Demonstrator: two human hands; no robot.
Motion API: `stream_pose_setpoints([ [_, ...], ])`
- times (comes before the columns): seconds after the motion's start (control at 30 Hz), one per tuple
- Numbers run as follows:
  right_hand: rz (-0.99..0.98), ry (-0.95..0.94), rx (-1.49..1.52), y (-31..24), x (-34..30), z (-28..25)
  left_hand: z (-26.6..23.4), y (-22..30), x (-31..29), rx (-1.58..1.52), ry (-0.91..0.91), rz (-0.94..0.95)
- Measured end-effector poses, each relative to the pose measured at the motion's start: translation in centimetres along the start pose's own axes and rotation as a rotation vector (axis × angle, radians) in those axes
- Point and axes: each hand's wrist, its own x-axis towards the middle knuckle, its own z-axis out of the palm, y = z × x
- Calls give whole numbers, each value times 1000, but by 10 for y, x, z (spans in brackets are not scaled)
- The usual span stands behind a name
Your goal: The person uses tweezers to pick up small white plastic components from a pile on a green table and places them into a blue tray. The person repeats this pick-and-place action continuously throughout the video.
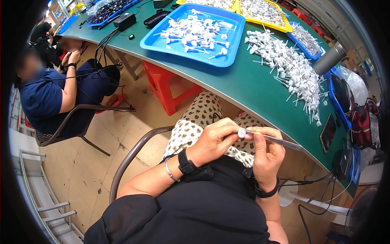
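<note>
White plastic pump part [242, 133], small and round-headed, is being pinched at the fingertips of the left hand [214, 140], over the person's lap and just short of the bench [260, 87] edge. Right hand [266, 152] is closing around a thin grey rod [276, 140], its near end meeting the white part, its far end pointing right toward the bench. Both hands are curling narrow, each gripping its piece; black bands are sitting on both wrists.

Green bench is carrying a blue tray [195, 55] of white pieces and a loose heap of white pump parts [294, 71] to its right. Yellow tray [266, 16] is lying beyond. Red stool [168, 87] is standing under the bench. Another person [53, 95] is sitting at far left in a chair.
</note>
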Motion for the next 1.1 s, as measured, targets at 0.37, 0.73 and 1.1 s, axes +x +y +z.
stream_pose_setpoints([
  [0.37, 12, -5, 1, 0, -1, 0, 0, 0, -1, 5, -1, -8],
  [0.73, -93, -58, -163, 2, -1, 1, 2, -2, -3, -19, 2, -19],
  [1.1, 13, -19, 31, -3, 0, -1, -2, -2, 1, -5, 11, 31],
])
